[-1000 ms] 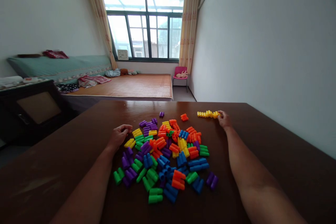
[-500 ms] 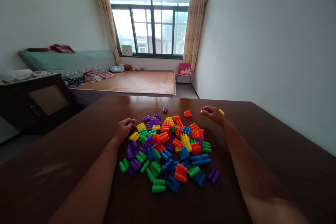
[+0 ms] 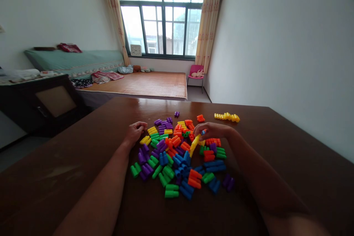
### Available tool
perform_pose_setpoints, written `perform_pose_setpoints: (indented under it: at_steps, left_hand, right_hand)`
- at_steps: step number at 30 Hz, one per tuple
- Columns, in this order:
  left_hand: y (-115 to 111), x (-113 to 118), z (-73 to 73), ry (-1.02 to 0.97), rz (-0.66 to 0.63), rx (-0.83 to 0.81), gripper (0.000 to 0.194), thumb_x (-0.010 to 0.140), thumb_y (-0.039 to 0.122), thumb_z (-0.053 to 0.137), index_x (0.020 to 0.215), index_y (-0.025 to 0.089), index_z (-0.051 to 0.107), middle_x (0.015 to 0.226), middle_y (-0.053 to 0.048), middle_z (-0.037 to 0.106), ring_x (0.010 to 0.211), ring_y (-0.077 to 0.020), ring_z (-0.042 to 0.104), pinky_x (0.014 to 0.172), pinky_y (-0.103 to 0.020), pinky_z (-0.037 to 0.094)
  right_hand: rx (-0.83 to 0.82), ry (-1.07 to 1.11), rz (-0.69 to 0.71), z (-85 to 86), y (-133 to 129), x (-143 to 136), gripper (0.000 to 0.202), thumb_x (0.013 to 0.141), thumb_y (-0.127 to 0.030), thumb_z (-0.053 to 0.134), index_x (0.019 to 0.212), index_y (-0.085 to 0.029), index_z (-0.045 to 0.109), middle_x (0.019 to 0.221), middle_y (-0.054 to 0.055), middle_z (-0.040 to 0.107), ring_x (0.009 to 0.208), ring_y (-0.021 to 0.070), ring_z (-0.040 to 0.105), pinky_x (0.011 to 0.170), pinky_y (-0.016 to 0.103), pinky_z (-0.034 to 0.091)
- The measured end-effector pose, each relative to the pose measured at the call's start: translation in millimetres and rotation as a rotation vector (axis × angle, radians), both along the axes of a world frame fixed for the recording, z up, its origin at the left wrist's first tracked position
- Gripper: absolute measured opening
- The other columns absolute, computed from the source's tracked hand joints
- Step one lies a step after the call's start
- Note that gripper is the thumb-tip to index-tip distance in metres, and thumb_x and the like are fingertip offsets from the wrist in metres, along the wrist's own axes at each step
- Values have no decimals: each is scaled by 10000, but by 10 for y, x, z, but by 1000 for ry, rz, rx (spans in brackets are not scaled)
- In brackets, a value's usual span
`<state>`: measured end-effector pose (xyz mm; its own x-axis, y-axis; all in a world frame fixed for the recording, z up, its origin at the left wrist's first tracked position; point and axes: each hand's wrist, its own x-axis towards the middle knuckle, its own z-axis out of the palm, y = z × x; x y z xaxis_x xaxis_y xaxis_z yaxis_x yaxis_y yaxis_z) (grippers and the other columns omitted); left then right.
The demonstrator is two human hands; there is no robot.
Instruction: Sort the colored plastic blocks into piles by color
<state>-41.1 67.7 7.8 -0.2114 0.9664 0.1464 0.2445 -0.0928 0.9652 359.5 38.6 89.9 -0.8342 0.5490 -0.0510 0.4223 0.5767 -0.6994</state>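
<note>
A heap of plastic bullet-shaped building blocks in several colours lies on the brown table [image 3: 91,147]. My right hand [image 3: 212,130] reaches over the heap's right side, its fingers pinched on a yellow building block [image 3: 194,145] that tilts up from the pile. The hand partly covers blue and orange blocks there. Loosely curled, my left hand [image 3: 136,129] rests on the table at the heap's left edge, beside yellow blocks [image 3: 152,130] and purple blocks [image 3: 165,127]; nothing shows in it. A row of yellow blocks [image 3: 227,117] lies beyond my right hand.
Behind the heap, a purple block [image 3: 177,114] and an orange block [image 3: 200,118] lie apart. Blue blocks [image 3: 182,166] and green blocks [image 3: 172,191] are at the near side. Past the table stand a bed [image 3: 143,83] and a pink chair [image 3: 195,70].
My right hand has moved left and nearer, from the yellow row into the heap, and now grips a yellow block. The yellow row lies uncovered. My left hand stays in place.
</note>
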Motion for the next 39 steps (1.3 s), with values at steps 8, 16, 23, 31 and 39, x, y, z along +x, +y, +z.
perform_pose_setpoints:
  at_steps: [8, 16, 23, 31, 39]
  left_hand:
    - [13, -8, -14, -1, 5, 13, 230, 614, 323, 640, 759, 157, 706, 639, -21, 670, 617, -150, 609, 551, -231, 454]
    - [25, -16, -30, 4, -2, 9, 247, 622, 318, 618, 773, 144, 707, 635, -22, 675, 611, -138, 605, 546, -214, 447]
    - [20, -14, -28, 8, -4, 16, 248, 621, 324, 620, 770, 146, 707, 634, -24, 679, 608, -143, 608, 536, -216, 450]
    - [55, -71, -67, 44, -4, 18, 301, 643, 374, 639, 816, 137, 706, 679, -34, 691, 612, -146, 615, 542, -226, 463]
    - [-329, 703, 388, 124, -437, 265, 429, 809, 447, 604, 1138, 180, 666, 1114, -80, 691, 950, -195, 651, 751, -268, 544]
  right_hand:
    - [-366, 262, -403, -161, 29, 129, 457, 805, -551, 621, 1094, -205, 549, 925, 13, 604, 837, 133, 603, 664, 242, 536]
    - [-362, 338, -487, -172, 15, -102, 448, 818, -591, 582, 1038, -213, 483, 814, 7, 617, 725, 146, 668, 528, 196, 502]
    - [-371, 481, -523, -196, 91, 33, 474, 759, -532, 673, 1091, -221, 541, 981, 36, 636, 796, 162, 658, 625, 256, 540]
    - [-204, 434, -453, -163, 61, -115, 405, 794, -514, 644, 1008, -176, 586, 860, 10, 626, 712, 108, 592, 616, 222, 499]
    - [-122, 601, -414, -251, -53, -600, 390, 804, -457, 650, 1077, -200, 544, 873, 14, 647, 737, 129, 624, 655, 261, 523]
